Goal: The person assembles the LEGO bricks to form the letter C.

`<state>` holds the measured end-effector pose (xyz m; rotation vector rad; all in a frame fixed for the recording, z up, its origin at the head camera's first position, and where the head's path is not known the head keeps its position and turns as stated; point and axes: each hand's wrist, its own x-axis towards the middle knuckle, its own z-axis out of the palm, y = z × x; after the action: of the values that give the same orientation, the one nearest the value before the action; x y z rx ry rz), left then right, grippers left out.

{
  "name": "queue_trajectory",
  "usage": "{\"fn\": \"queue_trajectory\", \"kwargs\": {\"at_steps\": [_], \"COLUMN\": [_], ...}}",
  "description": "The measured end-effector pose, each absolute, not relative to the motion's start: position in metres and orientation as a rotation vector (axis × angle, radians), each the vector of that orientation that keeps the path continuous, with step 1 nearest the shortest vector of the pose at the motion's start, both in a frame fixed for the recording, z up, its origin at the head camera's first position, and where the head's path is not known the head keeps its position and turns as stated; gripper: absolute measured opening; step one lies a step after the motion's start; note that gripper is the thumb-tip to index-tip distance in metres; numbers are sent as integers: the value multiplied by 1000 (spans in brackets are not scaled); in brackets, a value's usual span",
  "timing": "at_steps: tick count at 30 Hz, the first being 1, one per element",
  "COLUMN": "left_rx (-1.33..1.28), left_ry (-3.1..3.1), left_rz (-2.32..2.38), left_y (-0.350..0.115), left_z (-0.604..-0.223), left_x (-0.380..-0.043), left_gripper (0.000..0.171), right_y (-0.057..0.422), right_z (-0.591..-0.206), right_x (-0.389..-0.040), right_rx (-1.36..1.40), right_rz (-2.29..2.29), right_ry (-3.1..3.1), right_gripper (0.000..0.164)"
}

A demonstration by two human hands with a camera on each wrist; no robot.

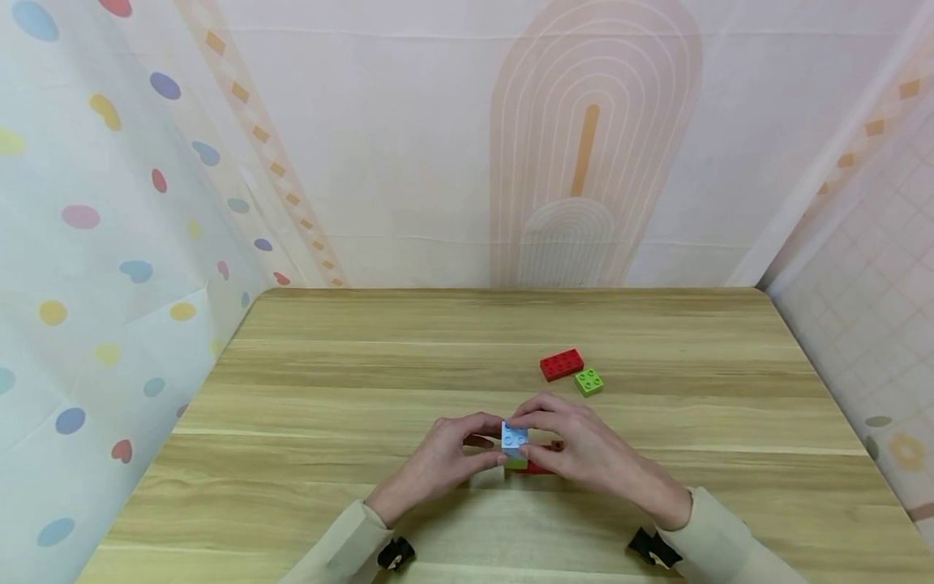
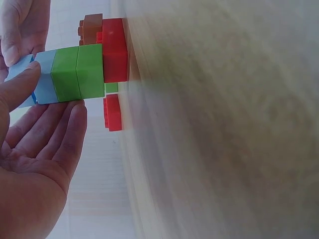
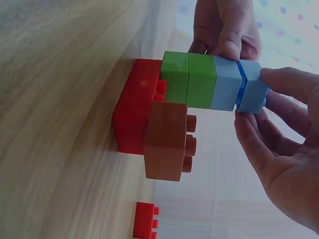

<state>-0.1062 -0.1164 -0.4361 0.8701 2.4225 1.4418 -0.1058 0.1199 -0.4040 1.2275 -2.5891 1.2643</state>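
My right hand (image 1: pixel 587 446) pinches a light-blue brick (image 3: pixel 252 88) at the top of a small tower. A thin, slightly slanted gap shows between it and the light-blue brick (image 3: pixel 225 83) below. Under those come two green bricks (image 3: pixel 201 82), stacked on one end of a long red brick (image 3: pixel 130 107) lying on the table. A brown brick (image 3: pixel 164 142) sits on the red brick's other end, studs up. My left hand (image 1: pixel 445 454) grips the tower from the left, thumb near the seam of the two blue bricks, fingers along the opposite side.
Behind the tower, a loose red brick (image 1: pixel 562 365) and a small green brick (image 1: pixel 589 381) lie close together on the wooden table (image 1: pixel 350 349). Patterned cloth (image 1: pixel 394 162) hangs along the table's back and sides.
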Motion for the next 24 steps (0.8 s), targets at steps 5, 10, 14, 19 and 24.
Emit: {"fn": "queue_trajectory", "kwargs": {"at_steps": [5,10,14,19,24], "left_rx": [864,877,948,1067,1183], "left_ry": [2416,2365,2352,2425,2535], "left_rz": [1439,1486,1507,1435,1313], "left_y": [-117,-119,-120,-120,-118], "left_z": [-437,-438,-439,-436,-432], "left_x": [-107,-107,-108,-107,-105], "left_gripper": [33,38,33,27,21], "right_y": [120,120,121,121,121], "right_z": [-404,-406,-406,-408,-410], "right_x": [-106,-107,-108,-109,-109], "right_rx": [1230,1254,1259,1252,1193], "right_rz": [1267,1237,1239,1274,1385], "right_ry": [-2593,-2577,-2581,-2580,-2597], "right_gripper": [28,27,27,28,33]}}
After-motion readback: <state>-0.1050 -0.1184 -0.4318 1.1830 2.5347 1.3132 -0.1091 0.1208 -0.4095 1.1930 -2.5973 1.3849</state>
